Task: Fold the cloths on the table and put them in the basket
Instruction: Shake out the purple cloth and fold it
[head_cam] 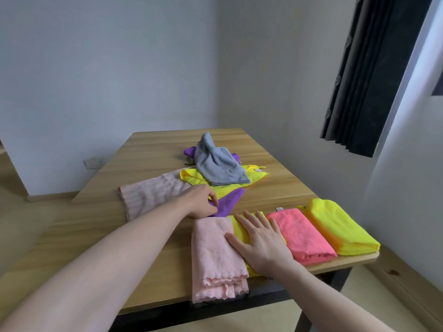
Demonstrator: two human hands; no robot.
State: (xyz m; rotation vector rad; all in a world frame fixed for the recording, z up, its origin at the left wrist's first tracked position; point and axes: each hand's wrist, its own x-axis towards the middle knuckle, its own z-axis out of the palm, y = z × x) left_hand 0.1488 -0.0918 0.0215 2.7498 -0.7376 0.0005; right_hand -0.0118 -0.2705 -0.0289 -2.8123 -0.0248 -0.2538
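Note:
Along the near edge of the wooden table (153,226) lie folded cloths: a pale pink one (217,257), a yellow one (239,232) partly hidden under my right hand, a coral pink one (304,233) and a bright yellow one (340,226). My right hand (259,240) rests flat with straight fingers on the folded yellow cloth, its thumb touching the pale pink one. My left hand (201,203) pinches a corner of a purple cloth (230,202). Farther back lie loose cloths: a striped pink one (151,195), a yellow one (223,182), a grey one (215,164). No basket is in view.
Another purple cloth (189,150) peeks out behind the grey one. White walls stand behind and to the right of the table, with a dark curtain (366,75) at the upper right and a wall socket (92,162) low on the left.

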